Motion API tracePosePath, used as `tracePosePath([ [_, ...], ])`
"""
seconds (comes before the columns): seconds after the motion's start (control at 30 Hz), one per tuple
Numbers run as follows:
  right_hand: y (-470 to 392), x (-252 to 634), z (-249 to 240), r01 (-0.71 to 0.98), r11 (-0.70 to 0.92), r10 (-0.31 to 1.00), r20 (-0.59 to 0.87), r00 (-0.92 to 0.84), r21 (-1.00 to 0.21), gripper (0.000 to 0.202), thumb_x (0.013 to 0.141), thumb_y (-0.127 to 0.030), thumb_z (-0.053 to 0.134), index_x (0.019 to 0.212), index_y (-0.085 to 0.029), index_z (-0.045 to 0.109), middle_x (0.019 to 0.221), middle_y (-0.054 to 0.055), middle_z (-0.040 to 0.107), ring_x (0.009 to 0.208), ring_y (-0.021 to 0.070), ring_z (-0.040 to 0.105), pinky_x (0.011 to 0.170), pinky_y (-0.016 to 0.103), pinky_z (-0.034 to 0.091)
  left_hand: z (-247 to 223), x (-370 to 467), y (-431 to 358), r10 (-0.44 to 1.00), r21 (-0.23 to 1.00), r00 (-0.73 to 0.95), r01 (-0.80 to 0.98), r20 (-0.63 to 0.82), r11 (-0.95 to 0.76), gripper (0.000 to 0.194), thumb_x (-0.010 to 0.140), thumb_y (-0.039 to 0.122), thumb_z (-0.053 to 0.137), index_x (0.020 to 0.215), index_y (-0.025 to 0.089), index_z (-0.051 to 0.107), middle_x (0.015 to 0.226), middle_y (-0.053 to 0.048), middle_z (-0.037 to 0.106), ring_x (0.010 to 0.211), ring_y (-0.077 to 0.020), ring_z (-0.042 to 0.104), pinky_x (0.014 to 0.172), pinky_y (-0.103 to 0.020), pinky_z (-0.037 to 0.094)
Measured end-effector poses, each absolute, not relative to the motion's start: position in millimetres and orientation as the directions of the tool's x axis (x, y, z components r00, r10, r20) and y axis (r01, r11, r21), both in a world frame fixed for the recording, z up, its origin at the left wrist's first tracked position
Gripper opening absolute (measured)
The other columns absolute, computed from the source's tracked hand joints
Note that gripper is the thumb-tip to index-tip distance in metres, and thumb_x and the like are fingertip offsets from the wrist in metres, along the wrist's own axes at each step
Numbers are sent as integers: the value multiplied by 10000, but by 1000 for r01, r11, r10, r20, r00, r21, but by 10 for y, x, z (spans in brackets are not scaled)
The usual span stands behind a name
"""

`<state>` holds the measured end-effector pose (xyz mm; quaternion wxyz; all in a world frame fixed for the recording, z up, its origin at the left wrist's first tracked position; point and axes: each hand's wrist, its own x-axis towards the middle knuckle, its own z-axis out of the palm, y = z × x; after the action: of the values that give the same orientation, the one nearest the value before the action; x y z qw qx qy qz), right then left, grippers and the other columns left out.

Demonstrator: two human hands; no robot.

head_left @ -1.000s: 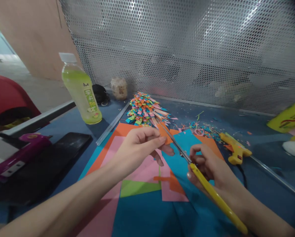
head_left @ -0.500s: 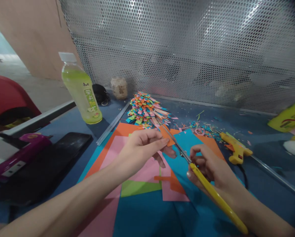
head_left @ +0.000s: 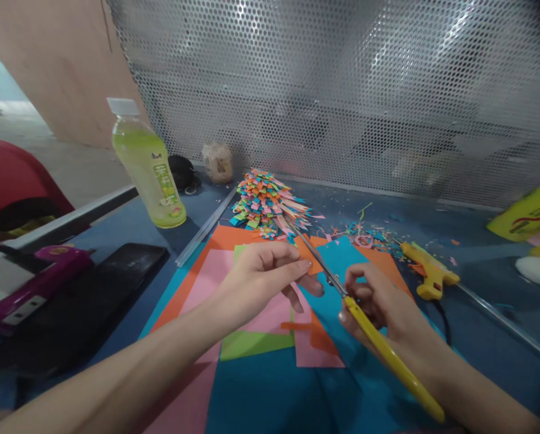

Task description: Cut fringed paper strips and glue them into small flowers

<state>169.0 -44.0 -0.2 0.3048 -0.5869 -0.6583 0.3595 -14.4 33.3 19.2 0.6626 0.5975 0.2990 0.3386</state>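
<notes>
Between the thumb and fingers of my left hand [head_left: 270,271] is a small piece of orange paper [head_left: 307,252]. My right hand [head_left: 381,307] grips scissors [head_left: 364,322] with yellow handles; part of the handles is hidden by the fingers. The metal blades lie along the right edge of the orange paper, pointing away and to the left. Beneath both hands are overlapping sheets of coloured paper [head_left: 261,386] in blue, pink, green and orange. A narrow orange strip [head_left: 297,326] rests on the sheets below my left hand.
A pile of fringed paper strips [head_left: 270,202] stands behind the hands, with paper scraps [head_left: 373,234] beside it. A yellow glue gun [head_left: 433,274] lies right. On the left are a drink bottle [head_left: 150,169], a clear stick [head_left: 207,228] and a black phone [head_left: 93,301]. Perforated metal [head_left: 342,90] borders the back.
The scissors have shifted slightly left, and their blades now reach further past the orange paper. My left hand keeps its hold on the paper and has barely moved.
</notes>
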Motion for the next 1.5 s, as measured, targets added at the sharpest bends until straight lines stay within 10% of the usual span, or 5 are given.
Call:
tracePosePath([
  [1.5,-451,1699,-45,507,57,987,-27,-157,-860,302,864,-347,531,985,-244,275,762,-34,449,604,98,396,528,220,326,230,-139,354,905,993,419,-112,77,-33,184,778,274,630,685,133,557,687,-35,683,639,-118,635,509,-202,506],
])
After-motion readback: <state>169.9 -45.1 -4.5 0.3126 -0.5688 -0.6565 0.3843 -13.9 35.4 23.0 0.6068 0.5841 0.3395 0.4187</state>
